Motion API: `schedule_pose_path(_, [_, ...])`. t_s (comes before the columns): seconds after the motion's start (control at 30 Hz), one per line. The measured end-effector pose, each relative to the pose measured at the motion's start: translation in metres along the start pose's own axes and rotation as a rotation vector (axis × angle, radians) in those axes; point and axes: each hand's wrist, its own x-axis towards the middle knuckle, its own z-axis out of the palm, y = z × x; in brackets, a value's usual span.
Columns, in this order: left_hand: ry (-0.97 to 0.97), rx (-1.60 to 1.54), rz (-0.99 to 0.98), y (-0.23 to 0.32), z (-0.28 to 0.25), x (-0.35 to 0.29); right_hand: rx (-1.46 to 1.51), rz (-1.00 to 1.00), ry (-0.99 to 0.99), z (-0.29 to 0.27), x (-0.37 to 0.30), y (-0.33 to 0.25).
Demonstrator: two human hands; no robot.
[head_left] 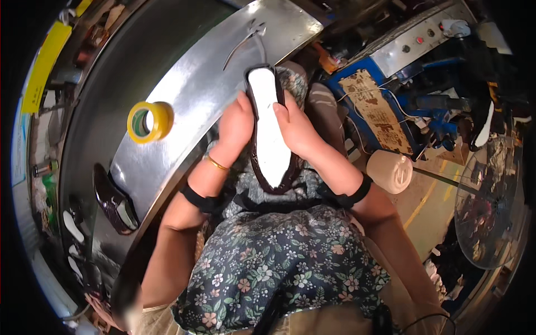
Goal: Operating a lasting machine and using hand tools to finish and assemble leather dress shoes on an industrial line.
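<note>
A dark, glossy shoe point(269, 134) is held over my lap, its long white underside facing up and its pointed end toward me. My left hand point(235, 124) is closed along its left edge, with the fingers partly hidden beneath. On the opposite edge, my right hand point(300, 129) grips it, the thumb lying on the white surface. Just beyond the shoe's far end, a pair of metal pincers point(257, 40) rests on the shiny metal worktop point(192, 92). A second dark, glossy shoe point(113, 202) lies on the worktop's near left part.
A yellow tape roll point(149, 122) sits on the worktop. Dark shoes with white undersides point(73, 226) line the far left. To the right are a blue machine point(385, 111), a beige container point(389, 171) and a caged fan point(491, 204). Another person's hand point(102, 312) shows at lower left.
</note>
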Motion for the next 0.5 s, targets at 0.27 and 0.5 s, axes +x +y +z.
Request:
schedule_pose_path(0.27, [0.089,0.337,0.416,-0.019,-0.024,-0.024,-0.028,-0.192,0.152,0.04,-0.005,0.021])
schedule_pose_path(0.5, [0.177,-0.267,0.243,-0.05,0.012,-0.047,-0.038,-0.308,0.249,0.035,-0.023,0.021])
